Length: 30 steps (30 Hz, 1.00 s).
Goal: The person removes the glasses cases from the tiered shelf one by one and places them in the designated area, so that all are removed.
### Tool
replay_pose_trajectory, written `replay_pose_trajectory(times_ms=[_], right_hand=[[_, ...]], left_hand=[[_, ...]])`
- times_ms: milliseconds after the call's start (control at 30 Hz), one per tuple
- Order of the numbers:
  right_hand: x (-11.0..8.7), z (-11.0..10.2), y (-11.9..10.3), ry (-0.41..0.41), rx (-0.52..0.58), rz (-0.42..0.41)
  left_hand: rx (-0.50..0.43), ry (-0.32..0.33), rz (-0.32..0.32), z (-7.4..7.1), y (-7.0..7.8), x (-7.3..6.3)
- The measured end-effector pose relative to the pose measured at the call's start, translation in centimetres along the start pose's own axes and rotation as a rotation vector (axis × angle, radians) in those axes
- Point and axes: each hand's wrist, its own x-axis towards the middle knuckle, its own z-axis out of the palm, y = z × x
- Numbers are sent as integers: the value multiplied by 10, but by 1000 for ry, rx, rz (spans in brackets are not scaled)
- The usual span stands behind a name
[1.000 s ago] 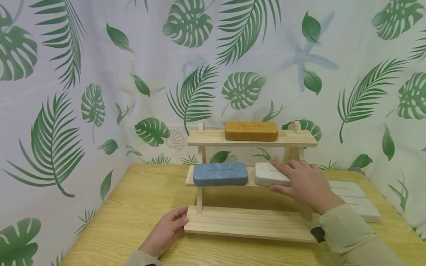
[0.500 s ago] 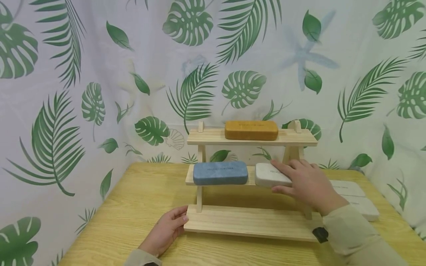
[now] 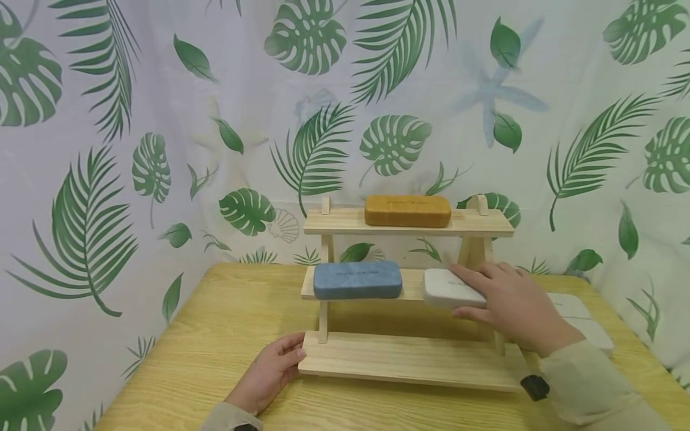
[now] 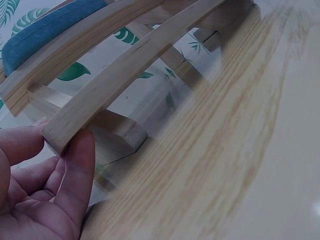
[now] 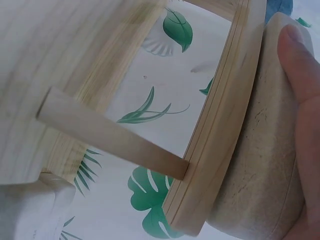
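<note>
A three-tier wooden display rack (image 3: 409, 362) stands on the table. My left hand (image 3: 272, 371) pinches the left end of its bottom shelf, thumb above and fingers below, as the left wrist view shows. At the right part of the middle shelf, my right hand (image 3: 517, 311) grips a white glasses case (image 3: 447, 287), which lies slightly askew and overhangs the shelf's front edge. In the right wrist view the case (image 5: 265, 150) lies against the shelf board with my thumb along it. To its left on that shelf sits a blue glasses case (image 3: 357, 280).
An orange glasses case (image 3: 408, 211) rests on the top shelf. Right of the rack, two more white cases (image 3: 571, 304) lie side by side on the wooden table (image 3: 242, 317), partly behind my right arm. A leaf-print curtain (image 3: 242, 161) hangs behind.
My right hand and the white case have shifted right and slightly toward me, widening the gap to the blue case. The left hand keeps its hold on the bottom shelf.
</note>
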Motion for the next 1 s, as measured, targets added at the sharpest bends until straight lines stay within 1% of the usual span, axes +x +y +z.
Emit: replay_pose_trajectory(times_ms=[233,600,800,1000], right_hand=[[-8,-5,3,-3,8,2],[-18,-5,9,32,8,-14],[-23,-7,12,52,5,-22],[-27,-11,15,52,5,-26]], left_hand=[[-13,-3,7,1,1,1],[6,-2,-1,1,2,-1],[-5,-8,4,1,2,-2],[-6,-5,0,1,3,-1]])
